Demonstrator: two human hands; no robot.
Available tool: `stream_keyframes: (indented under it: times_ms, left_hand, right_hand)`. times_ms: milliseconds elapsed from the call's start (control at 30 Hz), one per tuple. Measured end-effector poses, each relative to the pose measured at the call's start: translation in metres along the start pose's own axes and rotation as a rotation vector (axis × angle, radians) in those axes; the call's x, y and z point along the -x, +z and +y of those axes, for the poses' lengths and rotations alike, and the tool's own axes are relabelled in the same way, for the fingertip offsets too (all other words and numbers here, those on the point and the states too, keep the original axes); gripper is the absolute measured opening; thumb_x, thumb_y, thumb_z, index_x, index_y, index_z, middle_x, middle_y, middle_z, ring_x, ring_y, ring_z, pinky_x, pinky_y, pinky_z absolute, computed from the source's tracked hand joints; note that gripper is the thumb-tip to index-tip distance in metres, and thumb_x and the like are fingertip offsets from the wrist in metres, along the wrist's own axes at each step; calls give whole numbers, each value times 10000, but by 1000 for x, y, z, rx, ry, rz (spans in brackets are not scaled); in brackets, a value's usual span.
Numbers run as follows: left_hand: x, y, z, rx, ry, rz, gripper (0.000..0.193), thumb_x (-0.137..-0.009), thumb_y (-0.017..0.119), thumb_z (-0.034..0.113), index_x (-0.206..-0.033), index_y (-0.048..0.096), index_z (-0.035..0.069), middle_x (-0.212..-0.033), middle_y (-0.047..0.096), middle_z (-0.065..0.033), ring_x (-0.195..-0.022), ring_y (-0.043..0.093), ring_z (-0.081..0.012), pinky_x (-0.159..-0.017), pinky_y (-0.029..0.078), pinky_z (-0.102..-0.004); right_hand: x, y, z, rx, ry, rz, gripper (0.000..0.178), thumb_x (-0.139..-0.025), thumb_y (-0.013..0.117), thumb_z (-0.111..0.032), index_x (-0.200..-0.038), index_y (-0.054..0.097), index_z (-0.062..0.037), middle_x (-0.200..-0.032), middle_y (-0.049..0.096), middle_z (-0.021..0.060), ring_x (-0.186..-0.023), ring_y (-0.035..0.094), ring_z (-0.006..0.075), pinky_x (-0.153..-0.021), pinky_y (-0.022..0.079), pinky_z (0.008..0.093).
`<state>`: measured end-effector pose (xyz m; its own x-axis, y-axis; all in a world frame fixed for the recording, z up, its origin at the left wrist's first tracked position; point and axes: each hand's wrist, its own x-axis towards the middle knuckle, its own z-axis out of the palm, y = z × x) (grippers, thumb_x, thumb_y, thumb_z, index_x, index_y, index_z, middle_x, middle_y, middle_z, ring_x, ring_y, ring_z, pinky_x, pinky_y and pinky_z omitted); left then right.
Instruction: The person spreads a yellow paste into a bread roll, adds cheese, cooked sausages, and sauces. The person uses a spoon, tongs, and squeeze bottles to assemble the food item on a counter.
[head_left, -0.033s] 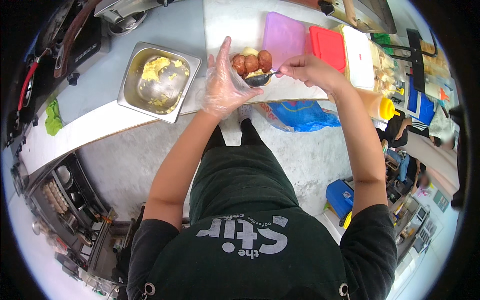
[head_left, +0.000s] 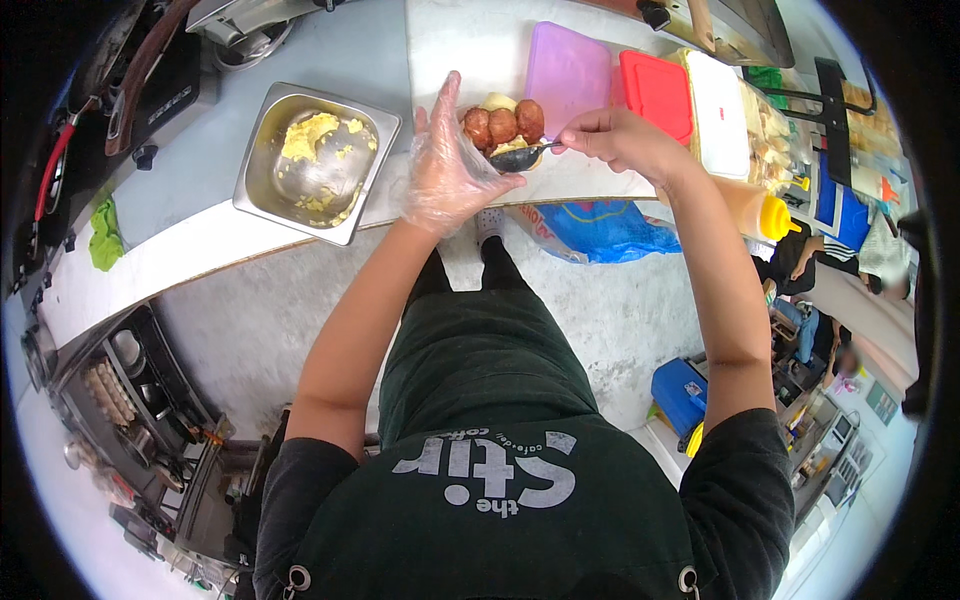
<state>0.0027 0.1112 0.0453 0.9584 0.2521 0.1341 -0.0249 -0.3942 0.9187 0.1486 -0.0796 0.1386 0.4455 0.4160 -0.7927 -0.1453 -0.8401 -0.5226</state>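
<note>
My left hand (head_left: pixel 447 175), in a clear plastic glove, is open with its fingers stretched out, at the left side of the food. Its thumb reaches toward the bowl of a dark spoon (head_left: pixel 515 159). My bare right hand (head_left: pixel 608 143) pinches the spoon's handle from the right. The spoon lies against a soft yellow filling at the near side of several glossy brown, rounded pieces of food (head_left: pixel 502 125). A pale piece (head_left: pixel 499 102) shows behind them. What lies under the food is mostly hidden. To the left, a steel pan (head_left: pixel 262 197) holds yellow mash (head_left: pixel 310 135).
Purple (head_left: pixel 568 75) and red (head_left: pixel 655 95) lids lie behind my right hand. Right of them are a white lid (head_left: pixel 717 120) and a yellow-capped squeeze bottle (head_left: pixel 745 210). A blue plastic bag (head_left: pixel 610 232) is below the counter edge. People are at far right.
</note>
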Motion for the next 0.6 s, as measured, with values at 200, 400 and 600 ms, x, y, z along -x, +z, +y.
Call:
stream_keyframes:
  times_ms: [200,400,600]
  left_hand:
    - [2,7,-6,117,-15,3,1413,-498,992,159,-1555,57,76,-1406,403,-211,-1250,514,-322,-1083,447,-436]
    - [-2,10,-10,143,-14,4,1388,-533,984,144,-1556,48,83,-1301,487,-228,-1215,545,-312,-1063,464,-433]
    - [-1,11,-14,167,-42,44,1337,-517,978,194,-1548,136,71,-1370,466,-226,-1227,505,-366,-1100,380,-483]
  right_hand:
    - [-5,-1,15,-57,-44,24,422,-858,715,-523,-1001,785,-132,-760,544,-25,-700,443,124,-600,337,264]
    - [-24,22,39,-15,-383,373,340,-878,741,-363,-948,767,-32,-712,642,57,-671,573,171,-649,449,313]
    - [-14,53,21,120,-508,682,232,-852,765,-215,-929,749,4,-831,710,139,-720,642,245,-708,493,335]
